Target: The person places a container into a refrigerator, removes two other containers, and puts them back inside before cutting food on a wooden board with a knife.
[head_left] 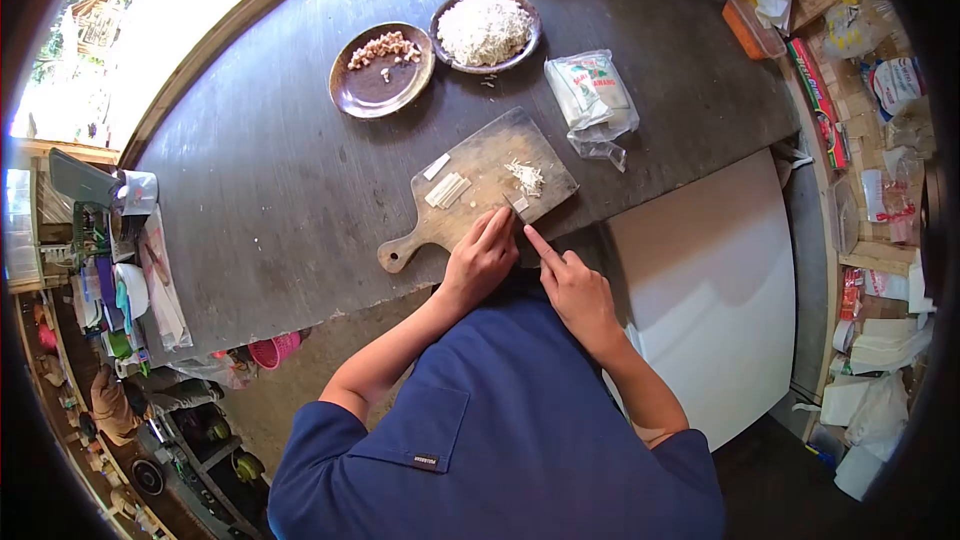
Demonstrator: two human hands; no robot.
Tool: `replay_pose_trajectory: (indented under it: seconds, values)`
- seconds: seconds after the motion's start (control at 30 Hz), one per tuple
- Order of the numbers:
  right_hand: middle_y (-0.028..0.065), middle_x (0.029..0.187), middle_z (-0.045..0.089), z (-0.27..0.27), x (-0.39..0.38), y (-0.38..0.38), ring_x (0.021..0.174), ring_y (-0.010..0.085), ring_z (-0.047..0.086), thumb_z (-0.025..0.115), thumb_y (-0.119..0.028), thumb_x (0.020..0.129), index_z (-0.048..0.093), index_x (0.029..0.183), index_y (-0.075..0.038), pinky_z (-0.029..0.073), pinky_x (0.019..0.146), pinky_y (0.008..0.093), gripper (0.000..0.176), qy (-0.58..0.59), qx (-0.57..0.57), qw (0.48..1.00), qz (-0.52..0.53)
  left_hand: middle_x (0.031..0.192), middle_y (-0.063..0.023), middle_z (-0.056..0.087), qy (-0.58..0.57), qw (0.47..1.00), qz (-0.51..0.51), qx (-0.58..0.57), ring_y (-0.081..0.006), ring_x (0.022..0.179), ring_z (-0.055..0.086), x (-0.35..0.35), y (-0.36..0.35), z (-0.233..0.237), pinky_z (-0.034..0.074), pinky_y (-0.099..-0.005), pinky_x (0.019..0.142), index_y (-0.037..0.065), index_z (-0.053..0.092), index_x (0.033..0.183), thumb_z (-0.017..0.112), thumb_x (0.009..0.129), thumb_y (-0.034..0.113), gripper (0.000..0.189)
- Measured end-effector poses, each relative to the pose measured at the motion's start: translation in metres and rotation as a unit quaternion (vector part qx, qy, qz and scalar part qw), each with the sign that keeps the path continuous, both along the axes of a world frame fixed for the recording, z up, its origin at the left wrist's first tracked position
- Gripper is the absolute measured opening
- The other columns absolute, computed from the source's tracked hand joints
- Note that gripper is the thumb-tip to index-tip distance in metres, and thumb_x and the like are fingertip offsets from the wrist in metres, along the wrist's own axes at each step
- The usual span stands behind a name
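Note:
A wooden cutting board [490, 155] with a handle lies at an angle near the table's edge. On it rest pale strips [447, 191], a single white piece [436, 167] and a small heap of thin shreds [526, 178]. My right hand [577, 290] is closed around a small knife [516, 210], its index finger stretched along the blade. The blade tip touches the board beside a small pale piece [521, 204]. My left hand [484, 252] is at the board's near edge, left of the knife, fingers pressed together; what they hold is hidden.
Beyond the board, one brown plate [355, 100] holds small brownish pieces and another [437, 45] a pile of white shreds. A plastic-wrapped package [592, 95] lies to their right. An orange container [750, 28] stands at the table's far right; clutter fills the left end.

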State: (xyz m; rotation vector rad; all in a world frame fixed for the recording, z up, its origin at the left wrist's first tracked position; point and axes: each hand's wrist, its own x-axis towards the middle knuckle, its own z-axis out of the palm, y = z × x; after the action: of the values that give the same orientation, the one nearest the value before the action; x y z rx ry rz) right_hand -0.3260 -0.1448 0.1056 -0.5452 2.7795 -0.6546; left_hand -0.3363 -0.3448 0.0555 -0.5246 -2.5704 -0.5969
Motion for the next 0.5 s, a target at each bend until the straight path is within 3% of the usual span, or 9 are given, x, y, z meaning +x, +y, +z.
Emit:
replay_pose_trajectory:
  seconds: [0.23,0.4,0.5]
  values:
    - [0.0135,0.08,0.059,-0.01,-0.016,-0.014,0.062,0.0362,0.069,0.064,-0.024,0.103,0.037,0.165,-0.045,0.06,0.058,0.0493,0.071,0.053,-0.027,0.998,0.004,0.129,-0.0165,0.067,0.011,0.999,-0.007,-0.04,-0.0315,0.118,0.069,0.0,-0.003,0.002,0.058,-0.0378,0.102,-0.009,0.072,0.119,0.074,0.081,0.0,0.039]
    - [0.0132,0.08,0.059,0.0,0.001,0.002,0.063,0.0365,0.07,0.063,-0.024,0.104,0.038,0.165,-0.045,0.06,0.058,0.0498,0.069,-0.008,-0.017,1.0,-0.003,0.131,-0.0169,0.066,-0.021,1.0,-0.006,-0.002,-0.0313,0.119,0.068,0.002,-0.004,0.0,0.058,-0.0375,0.103,-0.01,0.071,0.121,0.074,0.081,0.0,0.041]
    - [0.013,0.08,0.058,-0.012,-0.008,-0.006,0.062,0.0364,0.069,0.063,-0.024,0.104,0.038,0.165,-0.045,0.06,0.058,0.0501,0.069,0.024,-0.018,1.0,0.002,0.132,-0.0172,0.065,-0.018,1.0,-0.008,-0.001,-0.0315,0.12,0.067,0.001,-0.004,-0.004,0.057,-0.0382,0.104,-0.01,0.07,0.123,0.073,0.081,0.001,0.043]
